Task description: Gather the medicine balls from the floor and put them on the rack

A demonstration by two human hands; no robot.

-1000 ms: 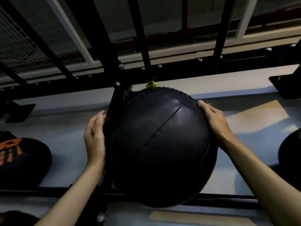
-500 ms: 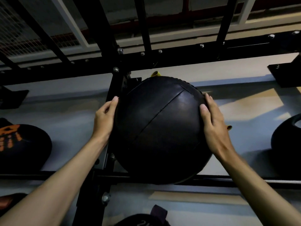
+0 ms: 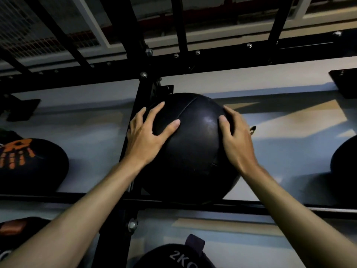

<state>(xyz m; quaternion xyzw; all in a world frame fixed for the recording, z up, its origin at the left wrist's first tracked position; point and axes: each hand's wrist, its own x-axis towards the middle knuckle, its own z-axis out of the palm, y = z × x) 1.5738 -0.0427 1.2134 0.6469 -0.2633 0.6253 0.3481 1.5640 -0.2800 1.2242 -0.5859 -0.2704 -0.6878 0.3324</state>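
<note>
Medicine ball [image 3: 193,155] pressed between both hands at a tier of the rack [image 3: 231,57].

Left hand [image 3: 144,142] flat on the ball's left face, fingers straight and spread. Right hand [image 3: 236,146] flat on the right face, thumb on top, fingers following the curve out of sight. Neither hand clenched; ball carried by palm pressure alone. Directly behind the left hand: black bolted upright post [image 3: 137,109], very close to the ball, contact not discernible. Beneath the wrists: front rail [image 3: 280,208], met by the ball's lower edge. Well left of the left hand: dark ball with orange print [image 3: 29,163]. Well right of the right hand: another dark ball [image 3: 345,163], cut off by the frame. Below, between the forearms: weight marked "2K" [image 3: 179,256]. Held ball matte black, seamed panels, faint sheen near the top.
</note>
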